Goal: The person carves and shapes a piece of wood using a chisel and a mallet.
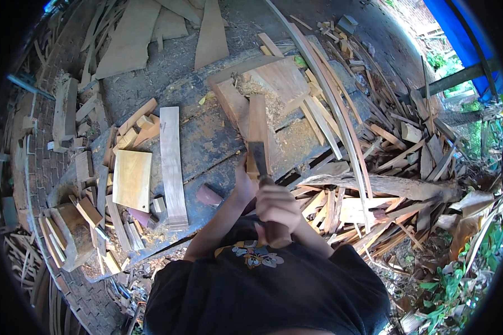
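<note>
My right hand (278, 206) is wrapped round the thick wooden handle of a chopping knife (257, 155), a short dark blade that widens away from the grip. The blade lies over the near part of a reddish-brown wooden strip (257, 120); whether it touches cannot be made out. My left hand (243, 180) grips the strip's near end from the left side, its fingers partly hidden. The strip's far end rests against a chunky wooden block (285, 84) scattered with shavings.
A worn dark table (207, 134) bears a pale board (133, 178), a long grey plank (174, 162) and several offcuts. Long curved strips (335, 106) cross on the right, beside a heap of scrap wood (397, 151). Flat sheets (128, 39) lie beyond the table.
</note>
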A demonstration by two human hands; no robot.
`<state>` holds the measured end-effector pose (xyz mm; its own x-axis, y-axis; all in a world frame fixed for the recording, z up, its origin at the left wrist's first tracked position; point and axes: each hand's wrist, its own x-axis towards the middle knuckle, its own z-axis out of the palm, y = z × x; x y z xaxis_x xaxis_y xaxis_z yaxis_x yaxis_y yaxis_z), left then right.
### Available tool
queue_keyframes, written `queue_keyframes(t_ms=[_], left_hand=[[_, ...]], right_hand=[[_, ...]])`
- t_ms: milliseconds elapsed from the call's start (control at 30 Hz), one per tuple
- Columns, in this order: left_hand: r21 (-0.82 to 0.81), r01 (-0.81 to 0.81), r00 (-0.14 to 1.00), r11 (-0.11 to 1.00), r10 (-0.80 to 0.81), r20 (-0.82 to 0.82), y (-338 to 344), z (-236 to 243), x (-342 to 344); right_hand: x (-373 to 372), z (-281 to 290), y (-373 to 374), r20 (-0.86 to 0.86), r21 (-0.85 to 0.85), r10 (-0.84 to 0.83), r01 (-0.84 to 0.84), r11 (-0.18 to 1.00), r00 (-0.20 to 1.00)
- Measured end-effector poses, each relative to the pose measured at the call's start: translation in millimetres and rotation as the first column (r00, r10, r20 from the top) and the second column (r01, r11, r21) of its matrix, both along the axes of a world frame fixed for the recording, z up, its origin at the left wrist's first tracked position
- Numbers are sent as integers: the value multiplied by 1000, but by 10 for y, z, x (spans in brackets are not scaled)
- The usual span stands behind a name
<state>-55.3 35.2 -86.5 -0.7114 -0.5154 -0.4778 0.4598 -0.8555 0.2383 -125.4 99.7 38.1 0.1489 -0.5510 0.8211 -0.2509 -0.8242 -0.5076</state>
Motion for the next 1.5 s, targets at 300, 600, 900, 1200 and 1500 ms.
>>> queue_keyframes(t_ms=[300, 600, 900, 1200, 1500], left_hand=[[-75, -151, 987, 986, 154, 36, 91, 135, -75], [-119, -186, 981, 975, 191, 35, 143, 125, -115], [26, -158, 987, 987, 158, -10, 72, 263, -34], [65, -269, 963, 961, 269, 21, 154, 242, -100], [32, -261, 965, 965, 262, -29, 157, 205, -124]], right_hand=[[-363, -300, -866, -43, 251, -203, 207, 946, 978], [-488, -439, -900, -107, 99, -127, 137, 986, 986], [-515, -305, -717, -5, 82, -4, 4, 997, 1000], [-439, -260, -713, 85, 139, -16, 4, 990, 996], [-443, -335, -972, 0, 112, -83, 83, 990, 997]])
